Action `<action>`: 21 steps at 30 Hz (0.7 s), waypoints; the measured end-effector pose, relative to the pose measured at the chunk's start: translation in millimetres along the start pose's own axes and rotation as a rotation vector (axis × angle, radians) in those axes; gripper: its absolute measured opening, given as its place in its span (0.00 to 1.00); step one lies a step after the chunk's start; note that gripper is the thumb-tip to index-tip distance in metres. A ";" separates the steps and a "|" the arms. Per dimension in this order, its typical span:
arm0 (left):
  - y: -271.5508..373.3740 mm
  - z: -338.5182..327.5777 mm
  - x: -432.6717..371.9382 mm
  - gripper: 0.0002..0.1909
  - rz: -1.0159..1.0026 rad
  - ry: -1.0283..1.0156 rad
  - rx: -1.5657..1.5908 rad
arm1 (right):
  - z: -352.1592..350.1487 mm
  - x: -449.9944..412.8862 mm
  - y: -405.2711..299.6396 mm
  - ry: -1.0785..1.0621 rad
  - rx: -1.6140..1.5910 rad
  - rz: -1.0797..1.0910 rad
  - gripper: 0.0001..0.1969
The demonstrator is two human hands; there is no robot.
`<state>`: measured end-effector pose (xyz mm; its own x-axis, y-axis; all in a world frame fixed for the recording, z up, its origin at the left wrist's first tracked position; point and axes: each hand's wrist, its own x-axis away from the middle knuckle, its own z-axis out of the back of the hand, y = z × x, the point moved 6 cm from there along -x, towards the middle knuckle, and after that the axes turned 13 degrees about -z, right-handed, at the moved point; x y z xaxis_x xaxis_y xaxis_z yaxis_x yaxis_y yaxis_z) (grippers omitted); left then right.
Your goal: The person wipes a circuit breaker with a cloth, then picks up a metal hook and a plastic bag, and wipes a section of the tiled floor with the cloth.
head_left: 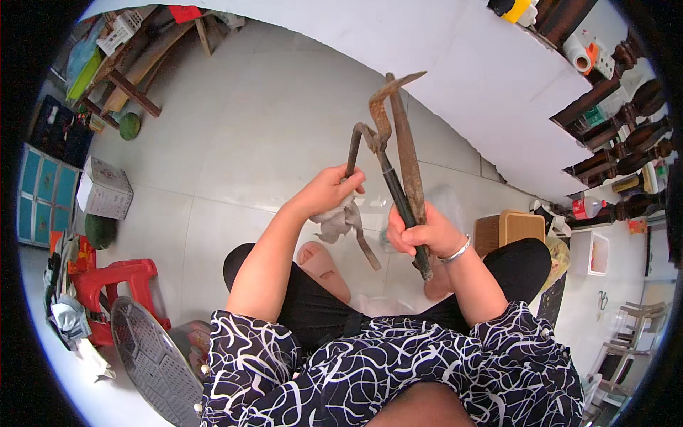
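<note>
My left hand (333, 187) grips a thin bent metal rod (354, 149). A crumpled whitish cloth or tissue (341, 219) is bunched under that hand, and a flat brownish end (369, 253) sticks out below it. My right hand (424, 229) is closed around a black tool handle (397, 195) and a long rusty flat bar (407, 144) together. Above the black handle rises a rusty curved metal hook (380, 109), its pointed tip crossing the bar. The left rod's bent top meets the hook's base; whether they are joined I cannot tell.
A red plastic stool (114, 283) and a grey perforated basket (152, 363) stand at left, near a white carton (105, 187) and watermelons (129, 126). Dark wooden balusters (635, 144) line the upper right. A tan box (520, 229) sits beside my right knee.
</note>
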<state>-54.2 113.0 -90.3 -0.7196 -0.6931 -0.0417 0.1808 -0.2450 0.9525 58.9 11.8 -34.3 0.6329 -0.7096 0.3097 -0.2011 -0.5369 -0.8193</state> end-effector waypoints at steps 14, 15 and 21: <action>40.4 -49.9 21.9 0.27 -0.073 -0.217 0.391 | 14.8 -6.7 -12.6 0.311 0.170 0.022 0.07; 39.2 -51.8 23.8 0.27 -0.071 -0.215 0.390 | 16.8 -8.1 -11.2 0.338 0.157 0.044 0.06; 54.0 -58.3 29.5 0.30 -0.025 -0.034 0.400 | 29.8 -11.2 -7.8 0.560 0.292 0.076 0.12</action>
<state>-26.6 39.8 -57.7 -0.7434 -0.6659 -0.0628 -0.1072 0.0259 0.9939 75.6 37.5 -45.8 0.1220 -0.9143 0.3862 0.0317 -0.3853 -0.9222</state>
